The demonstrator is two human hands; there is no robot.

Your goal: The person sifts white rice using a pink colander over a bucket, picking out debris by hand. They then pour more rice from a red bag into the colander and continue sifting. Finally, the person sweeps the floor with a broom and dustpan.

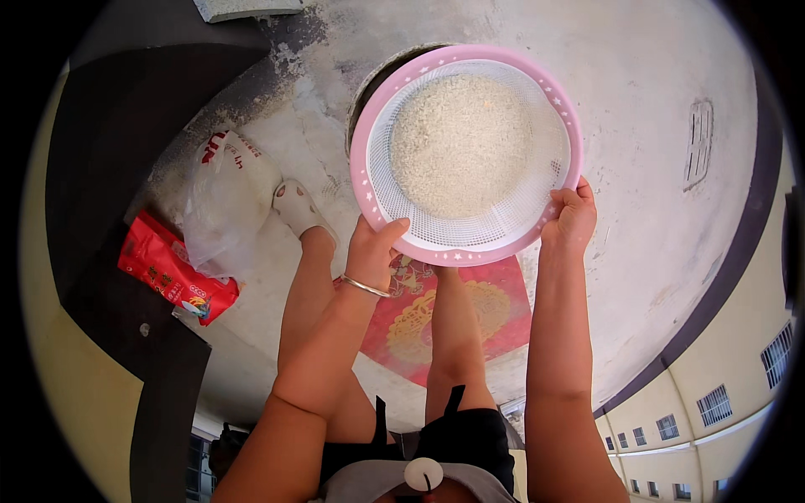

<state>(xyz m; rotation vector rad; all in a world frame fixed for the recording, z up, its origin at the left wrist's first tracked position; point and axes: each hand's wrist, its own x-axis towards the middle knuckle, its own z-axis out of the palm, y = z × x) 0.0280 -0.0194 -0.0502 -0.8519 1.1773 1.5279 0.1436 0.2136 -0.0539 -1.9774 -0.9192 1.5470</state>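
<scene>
Both hands grip one round pink sieve basket (466,155) with a white mesh lining, held out in front of the body above a pale concrete floor (654,168). Left hand (373,243): closed on the near-left rim, thumb lying over the pink edge, fingers hidden under it; a thin metal bangle (365,287) sits on the wrist. Right hand (572,220): closed on the near-right rim, fingers curled over the edge from outside. The basket spans the gap between the two hands and extends away from them; it appears roughly level. Inside, a heap of white rice (461,142) covers the middle of the mesh, with bare mesh showing as a ring around it. Under the far-left part of the basket the curved edge of a dark round container (362,90) shows; contents hidden. Below the hands, beneath the legs, lies a red sheet with a gold pattern (436,318). Left of the left hand: a foot in a pale slipper (295,205), beyond it a clear plastic bag (222,201), and nearer the body a red packet (172,277) on the floor.
</scene>
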